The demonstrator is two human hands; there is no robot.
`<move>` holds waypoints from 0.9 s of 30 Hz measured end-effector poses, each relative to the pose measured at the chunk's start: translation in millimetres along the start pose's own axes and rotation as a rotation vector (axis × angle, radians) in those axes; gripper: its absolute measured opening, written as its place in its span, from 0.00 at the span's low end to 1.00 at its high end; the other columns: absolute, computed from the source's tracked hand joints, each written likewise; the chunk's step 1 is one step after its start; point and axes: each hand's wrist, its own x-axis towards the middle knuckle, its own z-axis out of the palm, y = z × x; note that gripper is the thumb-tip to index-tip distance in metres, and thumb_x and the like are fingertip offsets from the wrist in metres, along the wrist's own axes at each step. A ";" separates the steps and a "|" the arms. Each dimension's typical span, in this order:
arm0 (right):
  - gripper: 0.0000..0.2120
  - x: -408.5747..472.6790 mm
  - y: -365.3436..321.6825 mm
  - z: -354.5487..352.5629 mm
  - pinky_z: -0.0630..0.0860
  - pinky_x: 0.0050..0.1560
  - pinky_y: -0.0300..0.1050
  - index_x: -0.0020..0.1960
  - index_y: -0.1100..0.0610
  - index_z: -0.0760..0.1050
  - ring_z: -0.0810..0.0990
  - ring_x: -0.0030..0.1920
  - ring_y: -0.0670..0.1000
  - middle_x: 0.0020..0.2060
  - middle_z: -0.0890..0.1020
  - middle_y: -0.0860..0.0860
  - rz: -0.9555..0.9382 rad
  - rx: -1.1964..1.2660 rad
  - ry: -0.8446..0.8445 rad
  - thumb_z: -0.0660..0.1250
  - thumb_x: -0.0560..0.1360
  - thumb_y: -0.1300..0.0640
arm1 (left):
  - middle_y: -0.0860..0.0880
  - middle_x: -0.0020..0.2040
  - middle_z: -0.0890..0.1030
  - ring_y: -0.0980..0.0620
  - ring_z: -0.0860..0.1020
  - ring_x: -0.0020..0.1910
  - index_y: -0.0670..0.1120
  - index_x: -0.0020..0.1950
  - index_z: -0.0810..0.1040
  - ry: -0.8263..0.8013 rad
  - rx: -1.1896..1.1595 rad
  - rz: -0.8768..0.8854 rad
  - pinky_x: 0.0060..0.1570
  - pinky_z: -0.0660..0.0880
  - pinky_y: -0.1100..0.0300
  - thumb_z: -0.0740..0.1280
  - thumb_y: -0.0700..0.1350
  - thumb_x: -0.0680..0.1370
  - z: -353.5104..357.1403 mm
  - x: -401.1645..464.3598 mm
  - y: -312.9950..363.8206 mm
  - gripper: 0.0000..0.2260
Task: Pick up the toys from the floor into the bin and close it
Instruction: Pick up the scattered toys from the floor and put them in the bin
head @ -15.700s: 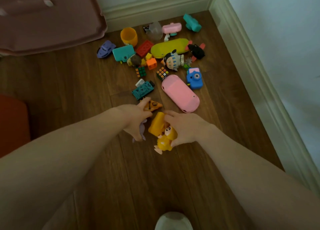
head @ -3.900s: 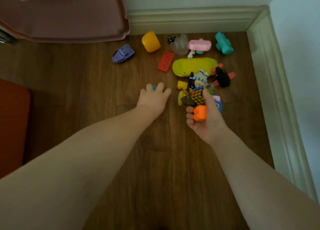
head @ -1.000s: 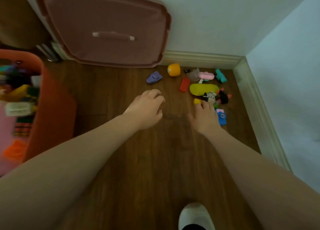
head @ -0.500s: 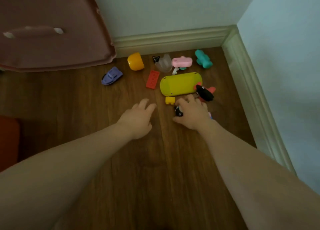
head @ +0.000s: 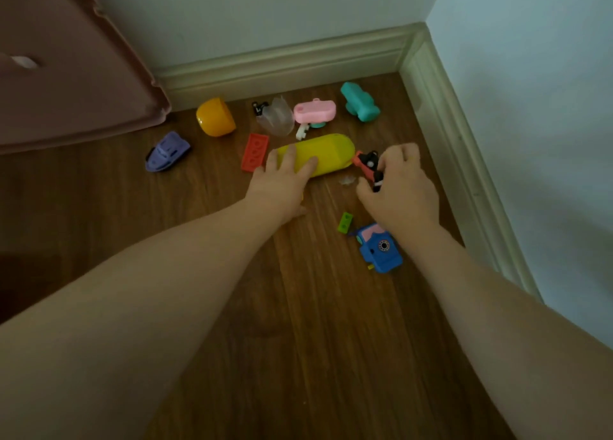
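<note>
Toys lie on the wooden floor in the room's corner. My left hand (head: 282,184) rests with spread fingers on the near end of a long yellow capsule toy (head: 328,152). My right hand (head: 398,187) is closed around a black and red figure (head: 368,166), with a second dark toy partly hidden under the fingers. A red brick (head: 254,152), a purple boat (head: 167,151), an orange cup (head: 215,117), a clear plastic piece (head: 277,116), a pink toy (head: 315,111) and a teal toy (head: 360,106) lie farther back. A green brick (head: 345,222) and a blue toy camera (head: 379,249) lie near my right wrist. The bin is out of view.
The pink bin lid (head: 66,74) leans against the wall at the left. White baseboards (head: 464,161) close the corner behind and to the right of the toys. Bare wooden floor stretches toward me.
My left hand has reached forward onto the yellow capsule. My right hand has moved to the black and red figure and closed on it. The view has drawn nearer to the toys.
</note>
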 end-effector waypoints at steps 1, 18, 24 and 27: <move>0.18 8.5 0.7 0.3 0.74 0.42 0.52 0.57 0.57 0.64 0.77 0.48 0.58 0.61 0.67 0.56 0.005 0.000 -0.035 0.67 0.73 0.50 | 0.42 0.77 0.46 0.37 0.49 0.74 0.53 0.76 0.46 0.028 0.027 0.001 0.68 0.59 0.43 0.68 0.52 0.75 2.7 -2.0 0.1 0.38; 0.19 -43.7 -23.3 30.6 0.71 0.40 0.50 0.60 0.50 0.61 0.73 0.43 0.59 0.59 0.66 0.55 -0.029 -0.136 -0.619 0.64 0.74 0.58 | 0.43 0.76 0.46 0.42 0.60 0.69 0.44 0.76 0.46 0.059 0.187 -0.024 0.60 0.68 0.52 0.70 0.45 0.72 30.4 -60.1 -30.5 0.41; 0.14 -78.4 -30.0 35.2 0.68 0.36 0.47 0.58 0.52 0.61 0.72 0.37 0.56 0.58 0.66 0.55 0.044 -0.032 -0.502 0.62 0.76 0.58 | 0.43 0.69 0.63 0.43 0.63 0.67 0.43 0.76 0.47 0.063 0.099 -0.116 0.66 0.62 0.50 0.71 0.46 0.70 56.1 -89.1 -22.0 0.43; 0.14 -95.2 -31.3 37.5 0.69 0.32 0.45 0.58 0.52 0.61 0.73 0.36 0.54 0.58 0.66 0.54 0.043 0.028 -0.445 0.62 0.76 0.58 | 0.43 0.66 0.65 0.44 0.66 0.64 0.43 0.75 0.53 0.047 0.007 -0.165 0.61 0.68 0.50 0.70 0.43 0.71 66.7 -102.0 -18.7 0.37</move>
